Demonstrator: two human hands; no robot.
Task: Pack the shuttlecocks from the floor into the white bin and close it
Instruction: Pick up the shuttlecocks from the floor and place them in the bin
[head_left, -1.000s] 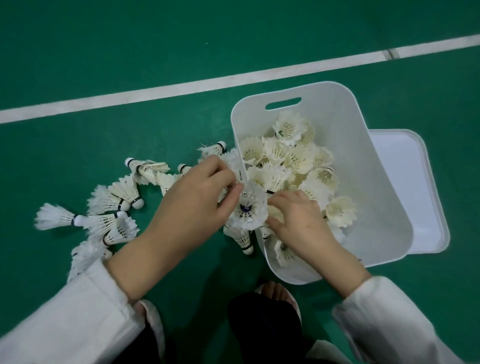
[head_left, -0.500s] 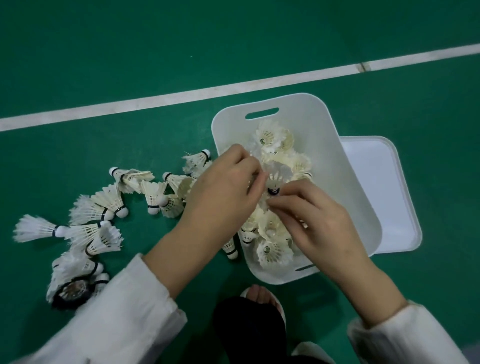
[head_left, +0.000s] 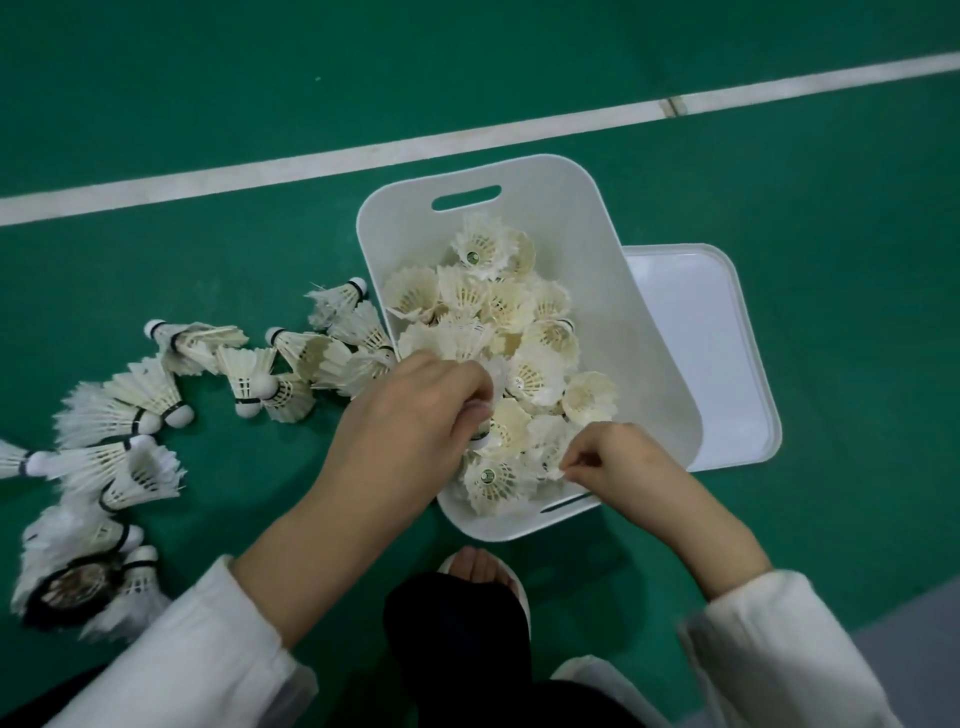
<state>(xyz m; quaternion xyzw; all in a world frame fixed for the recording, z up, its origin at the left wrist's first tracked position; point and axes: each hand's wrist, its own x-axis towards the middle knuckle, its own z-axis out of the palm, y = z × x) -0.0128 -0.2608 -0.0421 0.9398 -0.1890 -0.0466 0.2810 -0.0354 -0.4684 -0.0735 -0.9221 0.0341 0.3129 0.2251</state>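
On a matt green floor (head_left: 208, 93) crossed by a painted white line (head_left: 311, 166): a white bin (head_left: 639, 332) of smooth plastic, rectangular with rounded corners, with a slot handle cut through the wall nearest the line. Stands uncovered. Against its right wall, partly hidden behind it, the white lid (head_left: 701, 353), a shallow tray shape with a raised rim, lying hollow side up. Inside the bin, a loose heap of shuttlecocks (head_left: 519, 312): cream feather skirts ribbed with thin quills, mostly mouth up. Small round green stickers in the cups of two, print too small to read. On the floor left of the bin, a curving trail of loose shuttlecocks (head_left: 150, 395) lying on their sides, with rounded white cork tips banded in black and frayed feather edges, the nearest touching the bin's left wall. At the trail's near end, a dark-rimmed round thing (head_left: 72, 587), too blurred to identify. Left hand (head_left: 410, 421) over the bin's left rim, fingers curled down and clamped round a shuttlecock (head_left: 493, 376), banded cork tip showing under the thumb. Right hand (head_left: 618, 457) at the near rim, thumb and forefinger pinched on a feather edge of another shuttlecock (head_left: 550, 457) in the heap. Loose white fabric sleeves (head_left: 182, 665) on both forearms. Just near of the bin, toes in a white slipper (head_left: 480, 571).
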